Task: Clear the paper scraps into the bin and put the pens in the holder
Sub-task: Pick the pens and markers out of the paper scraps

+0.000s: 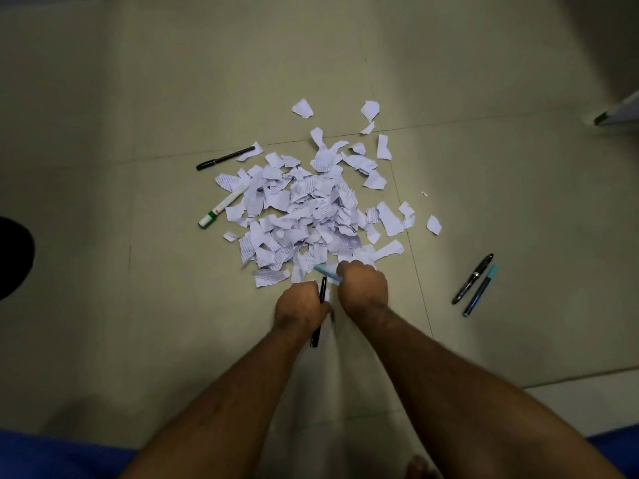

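So there's a big heap of torn paper scraps (304, 209) on the tiled floor (121, 98), middle of the frame. At its lower edge both fists are down: the left hand (300, 307) is curled round a black pen (318, 311), the right hand (363, 285) grips a light blue pen (326, 272). A green-capped white marker (223, 206) and another black pen (225, 158) lie at the heap's left side. Two more pens (476, 284) lie together at right, well apart from the pile.
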Demonstrator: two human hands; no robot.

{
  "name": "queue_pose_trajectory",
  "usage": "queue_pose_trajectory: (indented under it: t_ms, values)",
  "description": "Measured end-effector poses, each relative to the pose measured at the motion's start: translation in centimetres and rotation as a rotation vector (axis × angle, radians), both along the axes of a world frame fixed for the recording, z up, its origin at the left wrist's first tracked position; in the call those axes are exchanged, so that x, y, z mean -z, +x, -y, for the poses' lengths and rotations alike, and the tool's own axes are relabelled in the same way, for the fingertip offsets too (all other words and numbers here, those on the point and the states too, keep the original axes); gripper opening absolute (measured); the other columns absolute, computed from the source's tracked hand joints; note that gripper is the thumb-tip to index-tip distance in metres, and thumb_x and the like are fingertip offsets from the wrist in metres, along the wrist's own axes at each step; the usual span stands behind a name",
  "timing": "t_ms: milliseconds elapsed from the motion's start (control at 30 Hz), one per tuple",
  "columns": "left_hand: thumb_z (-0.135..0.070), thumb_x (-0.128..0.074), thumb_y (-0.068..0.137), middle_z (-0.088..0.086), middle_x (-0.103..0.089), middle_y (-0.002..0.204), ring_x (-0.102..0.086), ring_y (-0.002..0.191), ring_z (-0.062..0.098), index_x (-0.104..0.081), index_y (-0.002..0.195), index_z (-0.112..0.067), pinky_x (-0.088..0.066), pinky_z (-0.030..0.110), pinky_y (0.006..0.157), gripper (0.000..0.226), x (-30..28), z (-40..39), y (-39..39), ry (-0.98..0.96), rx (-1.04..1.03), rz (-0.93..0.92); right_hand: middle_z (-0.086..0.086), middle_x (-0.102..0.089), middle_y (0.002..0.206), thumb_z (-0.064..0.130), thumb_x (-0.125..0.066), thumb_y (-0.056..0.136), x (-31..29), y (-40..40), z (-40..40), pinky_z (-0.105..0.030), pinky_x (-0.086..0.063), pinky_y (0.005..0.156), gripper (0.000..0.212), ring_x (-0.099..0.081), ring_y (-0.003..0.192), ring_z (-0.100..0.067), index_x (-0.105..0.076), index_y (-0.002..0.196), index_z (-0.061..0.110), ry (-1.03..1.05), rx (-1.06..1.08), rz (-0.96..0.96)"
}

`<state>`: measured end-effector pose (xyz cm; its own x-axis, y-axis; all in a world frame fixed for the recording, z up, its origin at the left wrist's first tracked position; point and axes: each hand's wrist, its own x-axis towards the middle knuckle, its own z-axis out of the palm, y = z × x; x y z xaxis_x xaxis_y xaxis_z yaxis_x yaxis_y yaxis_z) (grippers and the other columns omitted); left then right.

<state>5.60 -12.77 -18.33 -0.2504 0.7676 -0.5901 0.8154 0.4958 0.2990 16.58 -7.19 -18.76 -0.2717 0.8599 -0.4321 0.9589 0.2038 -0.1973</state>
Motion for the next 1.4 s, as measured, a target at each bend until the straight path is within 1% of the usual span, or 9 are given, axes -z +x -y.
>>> queue_pose_trajectory:
  t_ms: [133, 367, 567, 700, 833, 1000, 1167, 1233, 1400]
  values:
    - [-0.048, -0.067, 0.074, 0.006, -0.071, 0.092, -0.067, 0.087, 0.029, -0.07, 0.09, -0.016, -0.048, 0.028, 0.065, 0.037, -0.2, -0.7, -0.2, 0.003, -0.195, 0.071, -0.007, -0.067, 0.105, 0.021, -0.059, 0.086, 0.0, -0.3, 0.2, -0.032, -0.048, 0.075, 0.023, -0.065, 0.095, -0.03, -0.065, 0.108, 0.018, -0.014, 0.164, -0.143]
    - [-0.033, -0.072, 0.068, 0.005, -0.068, 0.068, -0.063, 0.068, 0.023, -0.066, 0.069, -0.012, -0.05, 0.031, 0.062, 0.022, -2.7, -4.7, 0.7, 0.25, -0.347, 0.245, 0.004, -0.067, 0.084, 0.018, -0.07, 0.079, -2.1, 2.0, -0.8, -0.026, -0.047, 0.072, 0.018, -0.063, 0.079, -0.019, -0.071, 0.097, 0.016, 0.034, 0.913, -0.661]
    - [-0.021, -0.073, 0.069, -0.005, -0.064, 0.068, -0.064, 0.068, 0.018, -0.062, 0.087, -0.018, -0.056, 0.031, 0.063, 0.022, -3.3, -7.9, 6.8, 0.326, -0.29, 0.52, 0.004, -0.067, 0.087, 0.019, -0.064, 0.082, -2.7, 7.8, -0.7, -0.023, -0.041, 0.072, 0.018, -0.066, 0.087, -0.022, -0.069, 0.1, 0.02, 0.197, 1.291, -0.623]
    - [-0.012, -0.074, 0.07, -0.004, -0.061, 0.068, -0.057, 0.064, 0.013, -0.061, 0.079, -0.008, -0.047, 0.023, 0.061, 0.017, -3.8, -9.2, 12.6, 0.366, -0.255, 0.631, -0.008, -0.072, 0.099, 0.015, -0.061, 0.083, -2.4, 12.7, 0.8, -0.024, -0.04, 0.073, 0.018, -0.065, 0.093, -0.031, -0.071, 0.098, 0.014, 0.326, 1.53, -0.563]
    - [-0.015, -0.075, 0.074, 0.004, -0.067, 0.073, -0.065, 0.068, 0.024, -0.061, 0.07, -0.02, -0.053, 0.032, 0.064, 0.016, -3.0, -10.5, 16.8, 0.297, -0.459, 0.779, -0.009, -0.074, 0.098, 0.016, -0.067, 0.082, -2.1, 15.8, 0.9, -0.023, -0.041, 0.072, 0.019, -0.067, 0.091, -0.03, -0.072, 0.1, 0.014, 0.328, 1.66, -0.593]
    - [-0.001, -0.065, 0.082, 0.012, -0.067, 0.07, -0.06, 0.052, 0.018, -0.063, 0.089, -0.006, -0.051, 0.028, 0.053, 0.009, -1.3, -9.1, 23.5, 0.041, -0.599, 0.95, -0.005, -0.074, 0.102, 0.018, -0.066, 0.083, -0.9, 20.5, 1.1, -0.022, -0.04, 0.071, 0.023, -0.067, 0.092, -0.027, -0.073, 0.105, 0.017, 0.299, 1.712, -0.557]
    - [-0.007, -0.068, 0.077, 0.015, -0.07, 0.07, -0.064, 0.055, 0.026, -0.058, 0.072, -0.012, -0.057, 0.038, 0.059, 0.011, 0.3, -8.3, 25.3, -0.026, -0.47, 0.853, -0.006, -0.074, 0.106, 0.017, -0.065, 0.085, -0.2, 21.7, 0.8, -0.021, -0.042, 0.074, 0.024, -0.067, 0.095, -0.025, -0.073, 0.107, 0.017, 0.202, 1.607, -0.548]
    - [-0.019, -0.07, 0.074, 0.008, -0.07, 0.073, -0.067, 0.065, 0.027, -0.059, 0.07, -0.018, -0.059, 0.036, 0.063, 0.012, 0.7, -8.2, 25.5, 0.042, -0.265, 0.695, -0.006, -0.074, 0.108, 0.014, -0.066, 0.084, 0.5, 22.0, 0.6, -0.02, -0.043, 0.076, 0.024, -0.066, 0.092, -0.022, -0.074, 0.107, 0.015, 0.175, 1.63, -0.582]
    - [-0.021, -0.06, 0.09, 0.005, -0.07, 0.095, -0.065, 0.087, 0.024, -0.066, 0.093, -0.013, -0.056, 0.033, 0.074, 0.011, -0.4, -8.1, 25.8, 0.21, 0.235, 0.386, -0.004, -0.073, 0.112, 0.016, -0.063, 0.086, 1.3, 22.0, 0.2, -0.024, -0.048, 0.083, 0.026, -0.066, 0.098, -0.023, -0.073, 0.11, 0.015, 0.174, 1.687, -0.598]
